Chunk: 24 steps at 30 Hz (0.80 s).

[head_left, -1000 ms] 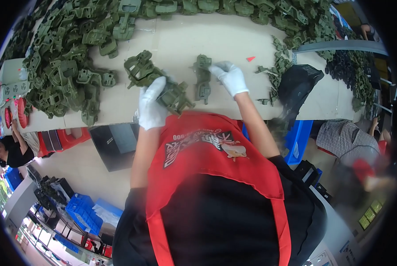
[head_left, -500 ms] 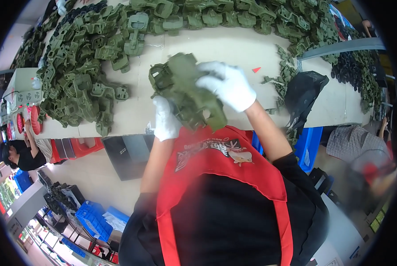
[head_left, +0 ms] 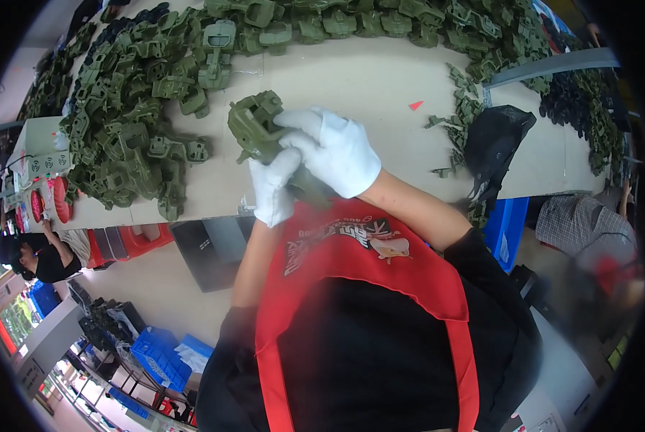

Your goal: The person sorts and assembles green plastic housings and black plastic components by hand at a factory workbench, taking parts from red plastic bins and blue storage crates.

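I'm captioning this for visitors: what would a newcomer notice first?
Probably the red apron in the middle, below the table. Just above it, the white-gloved left hand and right hand hold a green part. Heaped green pieces cover the table's left side and line its far edge.

Here's the olive-green moulded part (head_left: 252, 128), boxy and open-framed at its far end, slanting down toward the red apron (head_left: 369, 237) over the near edge of the bench (head_left: 351, 79), its middle hidden behind two white-gloved hands (head_left: 340, 153).
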{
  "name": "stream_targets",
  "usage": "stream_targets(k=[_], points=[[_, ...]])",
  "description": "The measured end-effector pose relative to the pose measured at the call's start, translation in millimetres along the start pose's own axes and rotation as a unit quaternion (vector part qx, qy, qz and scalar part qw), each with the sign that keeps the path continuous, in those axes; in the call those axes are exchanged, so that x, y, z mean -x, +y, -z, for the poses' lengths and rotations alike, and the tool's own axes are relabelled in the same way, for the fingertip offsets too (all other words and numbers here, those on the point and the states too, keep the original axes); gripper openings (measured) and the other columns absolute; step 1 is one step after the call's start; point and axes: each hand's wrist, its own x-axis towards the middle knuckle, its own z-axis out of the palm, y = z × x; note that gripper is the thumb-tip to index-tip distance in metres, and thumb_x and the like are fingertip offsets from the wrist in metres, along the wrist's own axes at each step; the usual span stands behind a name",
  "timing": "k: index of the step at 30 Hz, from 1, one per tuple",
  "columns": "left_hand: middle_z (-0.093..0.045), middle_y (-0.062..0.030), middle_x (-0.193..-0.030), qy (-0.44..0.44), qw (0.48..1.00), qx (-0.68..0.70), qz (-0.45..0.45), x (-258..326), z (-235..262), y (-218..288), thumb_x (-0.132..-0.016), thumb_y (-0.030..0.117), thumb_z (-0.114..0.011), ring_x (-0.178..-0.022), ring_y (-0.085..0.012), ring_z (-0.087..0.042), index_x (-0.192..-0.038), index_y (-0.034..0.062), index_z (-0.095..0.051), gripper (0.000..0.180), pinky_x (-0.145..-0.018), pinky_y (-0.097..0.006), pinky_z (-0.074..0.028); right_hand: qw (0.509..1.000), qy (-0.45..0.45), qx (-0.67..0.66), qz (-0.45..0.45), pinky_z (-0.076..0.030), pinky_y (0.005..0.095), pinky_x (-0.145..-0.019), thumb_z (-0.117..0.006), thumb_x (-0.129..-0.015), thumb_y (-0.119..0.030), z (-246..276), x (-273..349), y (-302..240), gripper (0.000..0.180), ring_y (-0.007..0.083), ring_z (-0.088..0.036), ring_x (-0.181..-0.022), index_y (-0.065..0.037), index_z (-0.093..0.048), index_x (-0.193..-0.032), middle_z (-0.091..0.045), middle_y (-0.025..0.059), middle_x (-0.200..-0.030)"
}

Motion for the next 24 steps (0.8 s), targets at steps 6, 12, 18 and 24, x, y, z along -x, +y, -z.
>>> stream_targets(k=[6, 12, 18, 24], points=[[-0.057, -0.0117, -0.105, 0.010, 0.991, 0.126, 0.053, -6, 5, 14, -0.079, 0.018, -0.065, -0.092, -0.0212, -0.058, -0.120, 0.0003, -0.048, 0.047, -0.083, -0.037, -0.051, 0.847, -0.123, -0.396, -0.334, -0.049, 0.0281, -0.083, -0.069, -0.080, -0.009, 33, -2, 12, 0.059, 0.0137, -0.060, -0.098, -0.003, -0.046, -0.134, -0.060, 0.0087, -0.111], [-0.057, -0.0133, -0.104, 0.011, 0.993, 0.080, -0.081, -5, -18, 12, -0.084, 0.020, -0.059, -0.097, -0.0236, -0.056, -0.118, -0.0022, -0.048, 0.042, -0.090, -0.037, -0.046, 0.827, -0.115, -0.396, -0.382, -0.047, 0.0272, -0.084, -0.069, -0.082, -0.018, 32, 22, -21, 0.054, 0.0132, -0.058, -0.092, 0.000, -0.050, -0.130, -0.061, 0.0096, -0.109], [-0.058, -0.0112, -0.113, 0.031, 0.998, -0.007, 0.051, 5, 7, 1, -0.087, 0.026, -0.059, -0.103, -0.0207, -0.056, -0.120, 0.0001, -0.053, 0.042, -0.096, -0.036, -0.042, 0.839, -0.082, -0.400, -0.360, -0.048, 0.0279, -0.084, -0.067, -0.084, -0.024, 35, 21, -5, 0.046, 0.0147, -0.061, -0.094, 0.000, -0.056, -0.122, -0.065, 0.0092, -0.106], [-0.068, -0.0140, -0.083, -0.240, 0.799, -0.547, -0.064, 53, -11, 96, -0.077, 0.019, -0.070, -0.072, -0.0260, -0.068, -0.091, 0.0030, -0.067, 0.021, -0.065, -0.035, -0.054, 0.964, -0.249, 0.085, -0.045, -0.049, 0.0432, -0.073, -0.072, -0.065, -0.047, 79, 18, 19, 0.057, 0.0349, -0.060, -0.083, -0.013, -0.063, -0.111, -0.062, 0.0133, -0.094]])
